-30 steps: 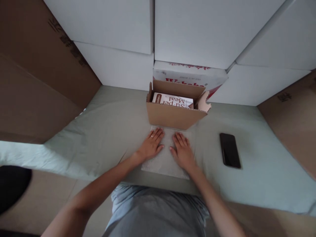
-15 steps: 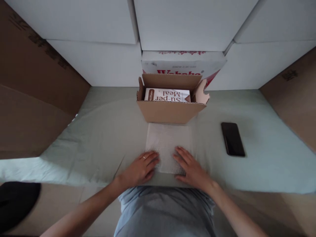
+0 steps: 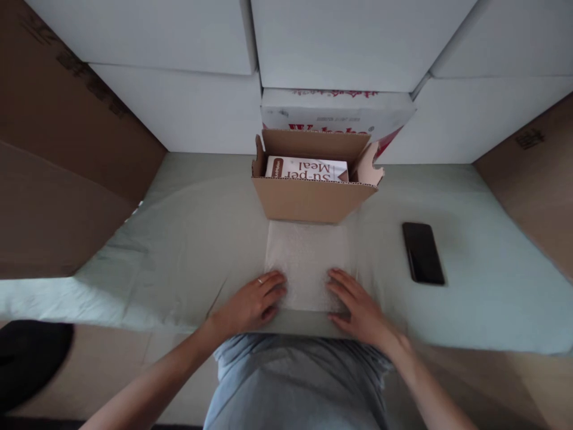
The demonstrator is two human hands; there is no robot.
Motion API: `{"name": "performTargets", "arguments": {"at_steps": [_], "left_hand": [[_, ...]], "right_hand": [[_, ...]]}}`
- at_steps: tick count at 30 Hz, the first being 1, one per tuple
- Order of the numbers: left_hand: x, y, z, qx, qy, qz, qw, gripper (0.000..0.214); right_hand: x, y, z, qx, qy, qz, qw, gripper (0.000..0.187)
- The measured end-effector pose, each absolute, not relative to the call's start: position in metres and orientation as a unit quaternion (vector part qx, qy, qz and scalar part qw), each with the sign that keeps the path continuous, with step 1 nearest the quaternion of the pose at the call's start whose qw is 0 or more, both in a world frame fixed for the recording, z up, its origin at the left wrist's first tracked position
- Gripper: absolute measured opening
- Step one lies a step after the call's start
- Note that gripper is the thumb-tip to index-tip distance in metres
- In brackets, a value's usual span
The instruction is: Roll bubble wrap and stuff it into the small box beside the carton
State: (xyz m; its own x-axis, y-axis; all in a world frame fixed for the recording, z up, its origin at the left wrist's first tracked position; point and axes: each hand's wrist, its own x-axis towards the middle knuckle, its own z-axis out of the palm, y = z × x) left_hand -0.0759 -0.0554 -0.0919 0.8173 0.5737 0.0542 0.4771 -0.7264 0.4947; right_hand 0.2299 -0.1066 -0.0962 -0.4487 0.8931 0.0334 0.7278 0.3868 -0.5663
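A square sheet of white bubble wrap lies flat on the pale green cloth, just in front of an open brown cardboard box. Inside the box sits a white packet printed "Su-per Meal". My left hand rests palm down at the sheet's near left corner, fingers stretched out, a ring on one finger. At the near right corner my right hand lies flat too, fingers spread on the wrap. Neither hand holds anything.
A black phone lies on the cloth to the right. White cartons are stacked behind the box, one with red lettering. Brown cartons wall in the left and right sides. A dark object sits low left.
Both hands have slid back along the bubble wrap from its far end by the box to its near corners, then spread slightly apart. The sheet stays flat.
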Motion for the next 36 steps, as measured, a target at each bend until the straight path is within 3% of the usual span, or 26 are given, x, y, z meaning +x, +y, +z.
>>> {"name": "performTargets", "arguments": {"at_steps": [3,10,13,20,28,36], "left_hand": [[-0.073,-0.056,-0.097,0.921,0.286,0.136,0.227,0.029],[-0.071,-0.044,-0.093,0.828,0.373,0.253,0.333,0.021],[-0.074,-0.042,-0.094,0.830,0.374,0.248,0.330,0.019],[-0.068,-0.040,-0.101,0.775,0.467,0.286,0.315,0.017],[-0.049,-0.036,-0.109,0.780,0.562,0.227,0.158,0.019],[-0.048,-0.035,-0.112,0.744,0.604,0.224,0.178,0.020]], "right_hand": [[0.228,-0.108,-0.097,-0.503,-0.819,0.226,0.160,0.047],[0.237,-0.105,-0.099,-0.506,-0.789,0.240,0.254,0.026],[0.239,-0.101,-0.104,-0.524,-0.749,0.255,0.314,0.020],[0.230,-0.092,-0.113,-0.617,-0.660,0.224,0.366,0.017],[0.221,-0.085,-0.120,-0.639,-0.697,0.088,0.314,0.037],[0.220,-0.071,-0.115,-0.609,-0.751,0.044,0.251,0.030]]}}
